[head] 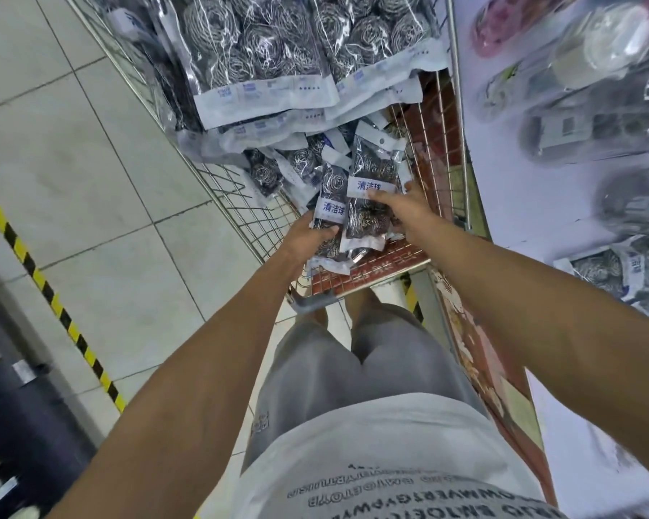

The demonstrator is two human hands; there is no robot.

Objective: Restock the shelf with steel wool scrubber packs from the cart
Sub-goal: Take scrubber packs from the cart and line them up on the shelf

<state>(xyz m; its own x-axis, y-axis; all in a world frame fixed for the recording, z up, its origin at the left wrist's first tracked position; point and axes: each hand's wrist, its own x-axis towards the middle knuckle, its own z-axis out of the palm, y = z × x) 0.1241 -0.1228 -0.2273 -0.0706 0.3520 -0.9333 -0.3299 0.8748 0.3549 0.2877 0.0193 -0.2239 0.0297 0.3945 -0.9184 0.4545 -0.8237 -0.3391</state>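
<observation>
Wire cart fills centre to 12 o'clock, w/ big multi-ball scrubber bags at 12. Shelf wall at 3 w/ hanging goods. Small steel wool scrubber packs in cart centre: left hand grips one pack, right hand pinches another just beside it

A wire cart is standing on a pale tiled floor, carrying a heap of steel wool scrubber packs along its bottom. Large multi-ball packs are lying piled toward the cart's far end, their white label strips overlapping. Smaller packs are lying loose toward the near end, over a red patterned sheet lining the cart's bottom. A yellow-and-black striped tape is running across the floor at the left.
</observation>
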